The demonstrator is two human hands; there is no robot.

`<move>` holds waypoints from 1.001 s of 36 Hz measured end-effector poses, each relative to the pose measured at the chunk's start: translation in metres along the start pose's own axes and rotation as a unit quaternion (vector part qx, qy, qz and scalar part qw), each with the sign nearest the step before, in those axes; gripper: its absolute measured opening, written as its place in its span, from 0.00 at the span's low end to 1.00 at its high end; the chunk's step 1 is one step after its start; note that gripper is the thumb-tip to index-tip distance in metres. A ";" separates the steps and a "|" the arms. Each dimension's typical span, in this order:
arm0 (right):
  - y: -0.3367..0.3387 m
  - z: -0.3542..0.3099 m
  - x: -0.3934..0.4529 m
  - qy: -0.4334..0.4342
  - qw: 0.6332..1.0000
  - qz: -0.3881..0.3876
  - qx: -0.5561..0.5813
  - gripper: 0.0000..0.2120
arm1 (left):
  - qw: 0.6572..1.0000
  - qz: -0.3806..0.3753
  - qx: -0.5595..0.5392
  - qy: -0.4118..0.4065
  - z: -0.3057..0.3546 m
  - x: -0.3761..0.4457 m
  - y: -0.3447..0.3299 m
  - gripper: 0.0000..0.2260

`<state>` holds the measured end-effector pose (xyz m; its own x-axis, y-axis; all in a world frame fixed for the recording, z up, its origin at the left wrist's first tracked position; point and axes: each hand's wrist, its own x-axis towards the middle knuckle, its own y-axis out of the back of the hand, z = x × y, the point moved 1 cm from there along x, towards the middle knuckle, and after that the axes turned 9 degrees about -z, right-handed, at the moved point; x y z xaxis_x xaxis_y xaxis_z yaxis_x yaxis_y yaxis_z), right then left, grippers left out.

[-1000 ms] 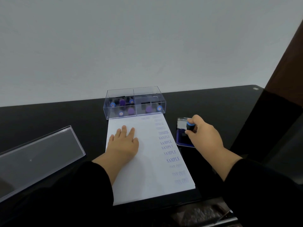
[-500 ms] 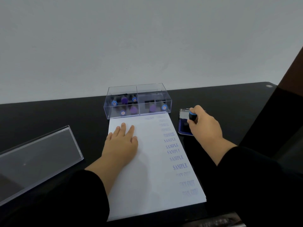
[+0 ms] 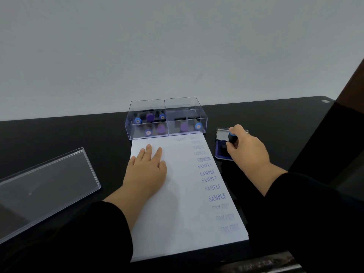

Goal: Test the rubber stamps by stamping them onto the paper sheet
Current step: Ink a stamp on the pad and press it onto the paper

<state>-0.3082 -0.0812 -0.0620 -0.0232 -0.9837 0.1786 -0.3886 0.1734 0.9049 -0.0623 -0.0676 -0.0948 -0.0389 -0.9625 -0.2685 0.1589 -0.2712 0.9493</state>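
Left hand: my left hand lies palm down on the far left part of the paper sheet, fingers straight and relaxed, grasping nothing, pressing the sheet to the desk.
Right hand: my right hand is curled around a rubber stamp, thumb and fingers pinching its black body with the blue band near the top.
Stamp in hand: it stands over the open ink pad, which sits just right of the sheet's far right corner; I cannot tell whether the stamp face touches the pad.
Ink pad: dark blue tray nearest me, its lid tipped open on the far side.
Paper sheet: white, lengthwise on the black desk, its far edge touching the clear box. A column of blue prints runs down the right side: faint words at the far end, then EXPRESS, several SAMPLE, and faint blurred prints at the near end.
Clear box: two compartments, holding more stamps with purple and blue round tops; most sit in the left compartment, two in the right.
Lid: a clear plastic lid lies on the desk well to the left of the sheet.
Sleeves: both my arms are in black sleeves.
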 end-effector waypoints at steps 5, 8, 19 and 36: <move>-0.002 0.000 -0.003 -0.002 1.000 0.007 0.004 0.10 | 1.000 0.002 0.000 0.004 -0.001 -0.001 0.000 0.24; -0.001 0.000 -0.002 -0.008 1.000 0.000 0.012 0.10 | 1.000 -0.002 0.004 0.009 0.000 0.000 0.000 0.24; 0.011 -0.021 0.011 0.002 0.988 0.009 0.156 0.14 | 1.000 -0.004 -0.001 0.012 0.002 -0.001 0.000 0.24; -0.046 -0.077 0.044 0.088 0.970 0.010 0.226 0.16 | 1.000 -0.011 0.002 0.010 0.000 0.003 0.000 0.24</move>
<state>-0.2207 -0.1288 -0.0656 0.1067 -0.9502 0.2929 -0.7552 0.1142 0.6455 -0.0623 -0.0709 -0.0952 -0.0222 -0.9558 -0.2932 0.1547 -0.2930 0.9435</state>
